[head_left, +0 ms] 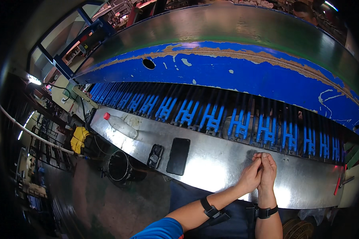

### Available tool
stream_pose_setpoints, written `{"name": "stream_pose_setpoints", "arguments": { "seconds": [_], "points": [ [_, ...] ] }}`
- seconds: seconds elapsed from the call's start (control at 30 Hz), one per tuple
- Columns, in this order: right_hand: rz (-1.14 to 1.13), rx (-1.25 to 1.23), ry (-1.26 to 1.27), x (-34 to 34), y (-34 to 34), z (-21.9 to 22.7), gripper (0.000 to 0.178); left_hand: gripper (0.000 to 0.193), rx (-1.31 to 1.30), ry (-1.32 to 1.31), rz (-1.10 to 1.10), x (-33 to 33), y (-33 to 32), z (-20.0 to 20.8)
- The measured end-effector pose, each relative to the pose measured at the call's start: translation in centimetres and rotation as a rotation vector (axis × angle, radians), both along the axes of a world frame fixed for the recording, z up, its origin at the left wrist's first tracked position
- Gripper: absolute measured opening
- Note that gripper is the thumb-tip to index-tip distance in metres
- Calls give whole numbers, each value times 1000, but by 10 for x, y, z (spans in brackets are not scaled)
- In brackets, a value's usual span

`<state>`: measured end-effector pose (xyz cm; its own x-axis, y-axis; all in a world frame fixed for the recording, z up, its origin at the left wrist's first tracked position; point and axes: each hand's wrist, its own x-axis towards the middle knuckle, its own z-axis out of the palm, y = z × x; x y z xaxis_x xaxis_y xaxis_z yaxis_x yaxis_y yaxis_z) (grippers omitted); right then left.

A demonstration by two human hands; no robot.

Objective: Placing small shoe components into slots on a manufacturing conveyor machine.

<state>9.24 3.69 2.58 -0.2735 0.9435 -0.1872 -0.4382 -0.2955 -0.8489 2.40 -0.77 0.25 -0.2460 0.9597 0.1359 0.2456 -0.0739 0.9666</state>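
Note:
My left hand (250,176) and my right hand (268,170) meet over the right part of a shiny metal shelf (211,163). Their fingers are curled and pressed against each other. Whatever lies between them, if anything, is hidden. Just beyond my fingertips stands a row of blue forked metal parts (239,123). To the left of my hands, a black phone (178,156) lies flat on the shelf, with a small black object (155,155), perhaps a case, beside it.
A clear bottle with a red cap (121,125) lies on the shelf's left part. Above the row runs a chipped blue beam (211,65). On the floor at left stands a dark bucket (118,165), near a yellow cloth (79,139). Another person (304,11) is at the far right.

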Motion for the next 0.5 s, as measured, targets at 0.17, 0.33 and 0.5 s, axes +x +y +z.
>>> {"name": "stream_pose_setpoints", "arguments": {
  "seconds": [0.17,0.33,0.5],
  "points": [
    [7,-15,7,-1,-2,1,21,35,2,1,11,0,-2,-1],
    [5,-13,18,0,-2,1,20,34,-25,-8,11,0,-3,2],
    [-43,4,-56,5,1,1,20,26,-78,-3,9,6,2,0]
  ]
}}
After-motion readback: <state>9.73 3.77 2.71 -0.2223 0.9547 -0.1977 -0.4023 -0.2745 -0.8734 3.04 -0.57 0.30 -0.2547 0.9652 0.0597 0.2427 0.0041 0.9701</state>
